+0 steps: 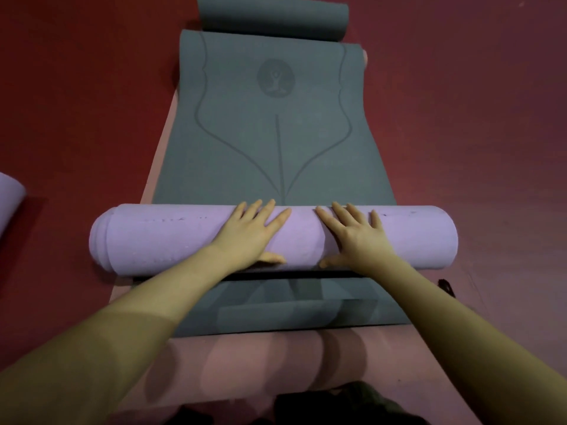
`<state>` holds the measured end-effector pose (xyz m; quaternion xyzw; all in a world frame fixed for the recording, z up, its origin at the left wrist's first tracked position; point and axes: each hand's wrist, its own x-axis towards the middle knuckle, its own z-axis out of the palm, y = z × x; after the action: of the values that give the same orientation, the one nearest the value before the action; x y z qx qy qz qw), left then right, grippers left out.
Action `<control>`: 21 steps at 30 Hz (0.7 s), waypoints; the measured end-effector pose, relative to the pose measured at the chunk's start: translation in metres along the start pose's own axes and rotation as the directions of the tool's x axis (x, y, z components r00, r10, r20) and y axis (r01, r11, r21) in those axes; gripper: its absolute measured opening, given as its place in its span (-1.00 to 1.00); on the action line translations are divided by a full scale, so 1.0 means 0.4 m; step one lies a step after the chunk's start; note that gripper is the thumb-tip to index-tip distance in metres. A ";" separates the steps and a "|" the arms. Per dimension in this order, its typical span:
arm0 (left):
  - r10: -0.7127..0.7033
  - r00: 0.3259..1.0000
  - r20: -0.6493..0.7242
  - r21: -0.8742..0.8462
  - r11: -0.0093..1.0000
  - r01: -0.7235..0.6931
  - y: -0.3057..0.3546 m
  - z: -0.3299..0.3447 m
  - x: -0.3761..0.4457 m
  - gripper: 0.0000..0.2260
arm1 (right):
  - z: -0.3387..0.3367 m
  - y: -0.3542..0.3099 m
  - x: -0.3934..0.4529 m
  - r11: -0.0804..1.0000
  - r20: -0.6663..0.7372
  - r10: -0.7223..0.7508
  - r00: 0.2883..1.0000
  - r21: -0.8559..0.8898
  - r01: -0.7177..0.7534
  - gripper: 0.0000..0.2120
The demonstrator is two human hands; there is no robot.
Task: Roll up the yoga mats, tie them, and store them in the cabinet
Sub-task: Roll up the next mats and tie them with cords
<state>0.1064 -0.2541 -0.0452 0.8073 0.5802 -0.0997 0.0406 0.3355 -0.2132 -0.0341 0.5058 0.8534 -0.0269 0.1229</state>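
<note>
A lilac yoga mat (153,237) lies rolled into a thick cylinder across a flat grey-green mat (276,148). My left hand (251,231) presses on top of the roll with fingers spread and straight. My right hand (352,234) lies flat beside it, likewise spread, thumb down the near side. The grey-green mat carries a leaf-like line pattern and a round logo, and its far end (273,18) curls up. A pink mat (270,363) lies under it, showing at the near end and along the left edge.
Red floor (475,133) surrounds the mats. Another lilac roll's end (9,200) pokes in at the left edge. A small dark cord (446,285) lies on the floor at the right end of the roll. Dark clothing (343,406) shows at the bottom.
</note>
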 end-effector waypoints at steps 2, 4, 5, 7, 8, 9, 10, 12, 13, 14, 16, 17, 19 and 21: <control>-0.069 0.998 -0.003 -0.008 0.998 0.069 0.021 -0.003 0.005 -0.31 | 0.012 -0.003 -0.029 0.997 -0.051 0.072 0.996 0.005 -0.072 -0.05; -0.141 0.990 0.001 -0.018 0.990 0.141 0.046 -0.010 0.016 -0.38 | 0.015 0.004 -0.057 0.987 -0.070 0.158 0.985 0.051 -0.155 -0.16; -0.169 0.986 0.006 -0.028 0.985 0.169 0.057 -0.013 0.021 -0.40 | 0.016 0.014 -0.071 0.977 -0.077 0.203 0.976 0.075 -0.197 -0.22; -0.204 0.979 0.022 -0.057 0.977 0.205 0.074 -0.016 0.027 -0.43 | 0.022 0.039 -0.100 0.964 -0.100 0.260 0.960 0.090 -0.252 -0.34; -0.203 0.979 0.032 -0.070 0.976 0.205 0.083 -0.017 0.027 -0.45 | 0.025 0.052 -0.115 0.964 -0.099 0.262 0.960 0.077 -0.256 -0.38; -0.196 0.980 0.042 -0.078 0.977 0.198 0.094 -0.018 0.027 -0.45 | 0.030 0.064 -0.128 0.967 -0.088 0.252 0.964 0.060 -0.248 -0.40; -0.190 0.981 0.048 -0.080 0.978 0.194 0.108 -0.020 0.027 -0.44 | 0.036 0.077 -0.139 0.971 -0.078 0.238 0.968 0.046 -0.235 -0.42; -0.214 0.975 0.052 -0.074 0.973 0.217 0.139 -0.023 0.035 -0.41 | 0.051 0.102 -0.152 0.976 -0.076 0.217 0.973 0.044 -0.214 -0.41; -0.242 0.969 0.052 -0.073 0.967 0.246 0.152 -0.025 0.043 -0.40 | 0.059 0.114 -0.153 0.978 -0.081 0.205 0.975 0.049 -0.202 -0.40; -0.270 0.962 0.052 -0.078 0.959 0.273 0.163 -0.026 0.054 -0.39 | 0.066 0.126 -0.150 0.982 -0.099 0.187 0.977 0.056 -0.182 -0.40; -0.284 0.958 0.038 -0.089 0.954 0.286 0.183 -0.028 0.081 -0.39 | 0.080 0.146 -0.144 0.987 -0.168 0.141 0.976 0.100 -0.125 -0.39; -0.272 0.962 0.025 -0.092 0.958 0.273 0.193 -0.028 0.097 -0.40 | 0.088 0.159 -0.138 0.987 -0.206 0.120 0.971 0.129 -0.095 -0.39; -0.237 0.972 0.001 -0.107 0.966 0.236 0.218 -0.029 0.133 -0.44 | 0.104 0.195 -0.127 0.984 -0.270 0.102 0.957 0.168 -0.057 -0.41; -0.198 0.980 -0.016 -0.126 0.973 0.194 0.257 -0.036 0.177 -0.45 | 0.115 0.234 -0.125 0.976 -0.359 0.141 0.923 0.205 -0.070 -0.44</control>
<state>0.2267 -0.2190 -0.0510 0.7433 0.6627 -0.0553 0.0724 0.4482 -0.2185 -0.0595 0.5564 0.8263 -0.0045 -0.0879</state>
